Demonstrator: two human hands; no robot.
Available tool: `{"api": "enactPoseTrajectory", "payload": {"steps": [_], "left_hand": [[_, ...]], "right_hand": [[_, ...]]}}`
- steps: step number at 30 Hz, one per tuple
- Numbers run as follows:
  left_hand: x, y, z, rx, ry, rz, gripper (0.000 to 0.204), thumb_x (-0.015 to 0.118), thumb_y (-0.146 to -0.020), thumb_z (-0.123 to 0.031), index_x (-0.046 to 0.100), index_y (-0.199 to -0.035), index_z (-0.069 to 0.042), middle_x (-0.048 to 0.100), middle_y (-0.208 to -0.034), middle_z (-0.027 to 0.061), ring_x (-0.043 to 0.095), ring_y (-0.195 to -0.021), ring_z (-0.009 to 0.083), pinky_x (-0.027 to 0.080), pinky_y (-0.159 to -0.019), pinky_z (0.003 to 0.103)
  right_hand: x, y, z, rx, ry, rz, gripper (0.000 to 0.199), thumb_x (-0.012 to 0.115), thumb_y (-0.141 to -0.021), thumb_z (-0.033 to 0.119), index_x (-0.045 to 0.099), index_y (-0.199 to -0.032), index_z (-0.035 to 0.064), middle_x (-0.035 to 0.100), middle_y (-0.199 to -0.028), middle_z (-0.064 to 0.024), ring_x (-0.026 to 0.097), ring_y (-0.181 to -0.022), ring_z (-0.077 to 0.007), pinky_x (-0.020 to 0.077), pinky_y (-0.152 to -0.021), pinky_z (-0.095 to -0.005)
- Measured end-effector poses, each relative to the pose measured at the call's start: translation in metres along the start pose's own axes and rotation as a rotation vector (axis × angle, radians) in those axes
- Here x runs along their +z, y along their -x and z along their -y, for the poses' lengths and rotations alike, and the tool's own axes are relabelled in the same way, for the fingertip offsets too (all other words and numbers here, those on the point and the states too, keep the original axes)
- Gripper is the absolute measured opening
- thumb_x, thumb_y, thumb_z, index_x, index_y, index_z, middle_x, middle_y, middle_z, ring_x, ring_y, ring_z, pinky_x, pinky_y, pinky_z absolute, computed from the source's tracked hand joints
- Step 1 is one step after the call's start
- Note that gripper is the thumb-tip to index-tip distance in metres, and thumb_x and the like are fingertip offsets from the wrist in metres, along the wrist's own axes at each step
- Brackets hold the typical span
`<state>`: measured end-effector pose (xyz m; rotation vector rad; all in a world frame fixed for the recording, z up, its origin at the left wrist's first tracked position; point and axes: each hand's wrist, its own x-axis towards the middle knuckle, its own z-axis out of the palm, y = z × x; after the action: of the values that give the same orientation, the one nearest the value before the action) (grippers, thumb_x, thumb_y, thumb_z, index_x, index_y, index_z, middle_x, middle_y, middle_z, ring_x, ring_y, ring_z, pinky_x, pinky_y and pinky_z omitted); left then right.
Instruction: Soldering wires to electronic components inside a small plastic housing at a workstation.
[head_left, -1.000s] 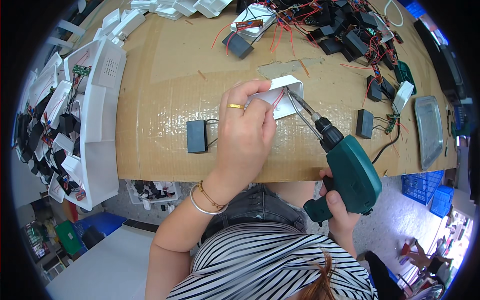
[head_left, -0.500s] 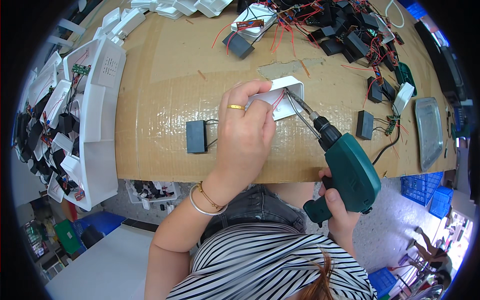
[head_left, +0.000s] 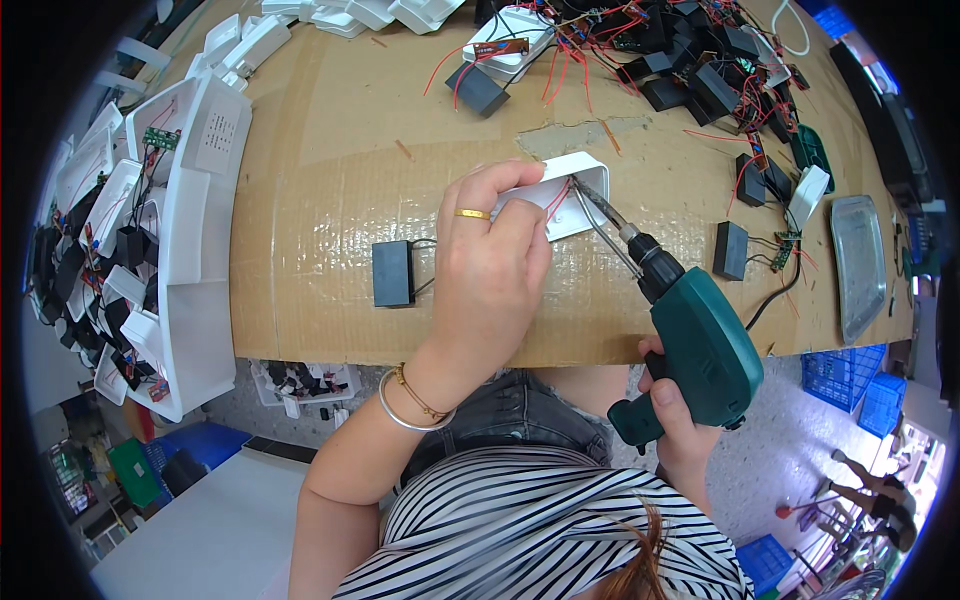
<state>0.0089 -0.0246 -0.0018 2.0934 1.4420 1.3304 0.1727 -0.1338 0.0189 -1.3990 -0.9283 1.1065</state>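
My left hand (head_left: 490, 270), with a gold ring and bracelets on the wrist, presses down on a white plastic housing (head_left: 570, 190) on the cardboard-covered table (head_left: 330, 160). Red wires show inside the housing. My right hand (head_left: 675, 425) grips the handle of a green electric screwdriver (head_left: 700, 345), whose bit points up and left into the housing's open side. A black box with thin wires (head_left: 392, 272) lies just left of my left hand.
White plastic housings and trays with small boards (head_left: 180, 200) are stacked along the table's left side. Black modules with red wires (head_left: 700, 70) pile at the back right. A grey metal tray (head_left: 858, 262) sits at the right edge. Blue crates (head_left: 860, 390) stand on the floor.
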Motion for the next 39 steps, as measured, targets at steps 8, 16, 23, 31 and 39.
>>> {"api": "enactPoseTrajectory", "payload": {"steps": [8,16,23,31,39], "left_hand": [[0.000,0.000,0.000,0.009,0.000,-0.006,0.012,0.059,-0.066,0.007,0.055,-0.077,0.005,0.053,-0.102,0.0136,0.050,-0.094,0.0309,0.043,-0.080,0.037],[0.000,-0.001,0.003,0.079,-0.117,-0.017,0.008,0.060,-0.069,0.006,0.057,-0.073,0.000,0.054,-0.102,0.0112,0.056,-0.083,0.0224,0.048,-0.063,0.028],[0.000,-0.001,0.002,0.065,-0.101,-0.011,0.008,0.060,-0.069,0.007,0.057,-0.073,0.000,0.054,-0.102,0.0114,0.056,-0.080,0.0216,0.048,-0.063,0.028],[0.000,-0.002,0.002,0.067,-0.096,-0.014,0.009,0.060,-0.069,0.007,0.056,-0.074,0.000,0.054,-0.102,0.0112,0.056,-0.079,0.0207,0.048,-0.061,0.028],[-0.001,-0.001,0.002,0.066,-0.104,-0.016,0.009,0.061,-0.069,0.006,0.056,-0.073,0.000,0.054,-0.102,0.0113,0.055,-0.080,0.0214,0.048,-0.063,0.028]], "right_hand": [[-0.001,0.001,-0.001,0.015,-0.022,-0.019,0.053,0.067,-0.072,0.026,0.049,-0.113,-0.0035,0.059,-0.092,-0.0118,0.053,-0.067,-0.0108,0.0433,-0.061,-0.0226],[0.000,0.001,0.004,0.046,0.062,-0.007,0.046,0.067,-0.074,0.024,0.051,-0.108,-0.0022,0.057,-0.084,-0.0071,0.053,-0.069,-0.0116,0.0429,-0.063,-0.0239],[-0.005,0.002,0.003,0.059,0.101,0.016,0.047,0.067,-0.074,0.024,0.051,-0.110,-0.0023,0.058,-0.087,-0.0082,0.053,-0.070,-0.0121,0.0431,-0.064,-0.0240],[-0.003,0.002,-0.001,0.001,0.022,0.002,0.050,0.067,-0.073,0.025,0.050,-0.111,-0.0034,0.060,-0.093,-0.0123,0.053,-0.066,-0.0121,0.0428,-0.061,-0.0234],[-0.008,0.010,-0.010,-0.008,-0.075,-0.048,0.058,0.069,-0.068,0.032,0.050,-0.107,-0.0058,0.058,-0.092,-0.0163,0.052,-0.063,-0.0133,0.0427,-0.057,-0.0237]]}}
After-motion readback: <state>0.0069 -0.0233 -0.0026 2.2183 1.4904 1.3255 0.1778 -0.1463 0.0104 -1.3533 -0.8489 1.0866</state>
